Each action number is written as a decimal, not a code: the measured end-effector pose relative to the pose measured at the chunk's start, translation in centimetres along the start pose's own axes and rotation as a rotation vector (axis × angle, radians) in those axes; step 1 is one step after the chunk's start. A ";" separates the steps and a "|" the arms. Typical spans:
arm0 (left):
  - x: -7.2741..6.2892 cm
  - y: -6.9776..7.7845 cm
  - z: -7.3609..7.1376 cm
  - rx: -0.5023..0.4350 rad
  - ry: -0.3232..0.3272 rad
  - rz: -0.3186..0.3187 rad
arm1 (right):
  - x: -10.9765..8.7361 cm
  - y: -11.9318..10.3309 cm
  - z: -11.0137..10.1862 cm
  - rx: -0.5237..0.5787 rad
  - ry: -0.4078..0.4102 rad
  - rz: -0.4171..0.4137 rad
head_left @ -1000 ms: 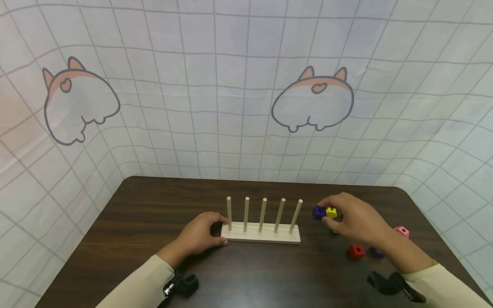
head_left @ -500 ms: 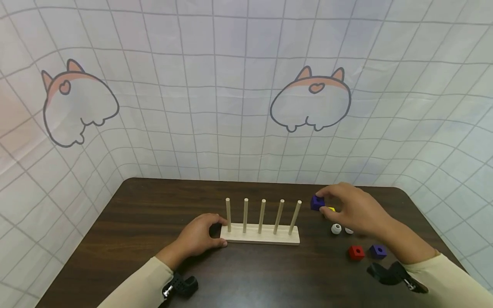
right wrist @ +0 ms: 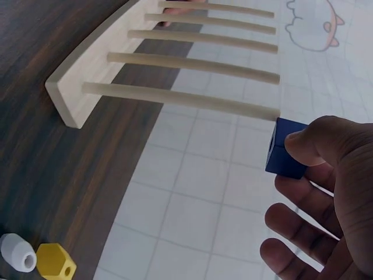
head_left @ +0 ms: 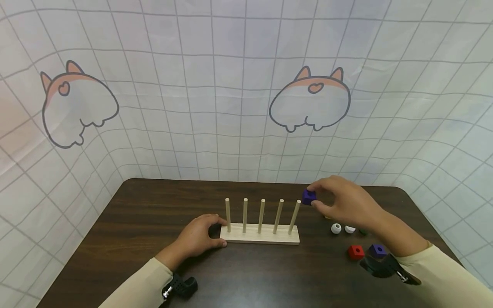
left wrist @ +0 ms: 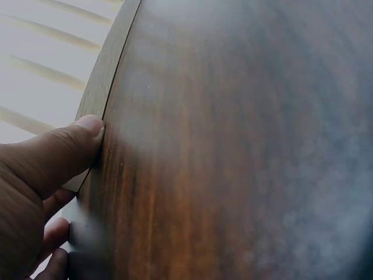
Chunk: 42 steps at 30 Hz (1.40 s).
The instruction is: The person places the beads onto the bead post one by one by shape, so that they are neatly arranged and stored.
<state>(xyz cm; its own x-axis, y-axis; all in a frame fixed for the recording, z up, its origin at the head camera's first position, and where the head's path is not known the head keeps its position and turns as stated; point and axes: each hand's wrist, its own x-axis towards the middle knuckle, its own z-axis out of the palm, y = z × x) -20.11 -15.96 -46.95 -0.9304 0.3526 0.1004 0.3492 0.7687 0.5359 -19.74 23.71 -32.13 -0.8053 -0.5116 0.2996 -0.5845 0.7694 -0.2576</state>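
Note:
In the head view, a wooden peg board (head_left: 259,237) with several upright pegs stands on the dark table. My left hand (head_left: 197,236) holds the board's left end, and in the left wrist view its thumb (left wrist: 70,149) lies along the front edge. My right hand (head_left: 346,201) pinches a dark blue-purple cube bead (head_left: 309,197) between thumb and index finger. The bead is raised just right of the rightmost peg's (head_left: 294,217) top. From the right wrist, the bead (right wrist: 287,153) appears close by that peg's tip, while the other fingers are spread below it.
Right of the board lie a red cube bead (head_left: 356,252), a purple cube bead (head_left: 378,250) and two white beads, one round (head_left: 336,229). A yellow hexagonal bead (right wrist: 55,261) shows in the right wrist view. A grid-patterned cloth (head_left: 246,107) hangs behind the table.
My right hand has lifted the dark blue-purple cube bead off the table area beside the yellow bead and carried it up and left towards the rightmost peg. The left hand stays at the board.

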 end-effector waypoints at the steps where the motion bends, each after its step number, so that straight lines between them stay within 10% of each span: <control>1: 0.0 0.0 0.0 -0.002 -0.001 0.001 | 0.1 -0.1 0.0 0.000 0.000 -0.004; 42: 0.2 -0.2 0.0 -0.006 -0.017 0.005 | 3.1 -3.3 3.0 0.251 0.092 -0.112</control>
<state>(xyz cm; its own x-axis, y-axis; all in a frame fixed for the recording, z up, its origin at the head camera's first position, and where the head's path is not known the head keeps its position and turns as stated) -20.38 -16.03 -46.99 -0.9267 0.3651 0.0888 0.3527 0.7637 0.5408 -20.64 18.40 -33.11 -0.7286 -0.5423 0.4184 -0.6849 0.5853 -0.4339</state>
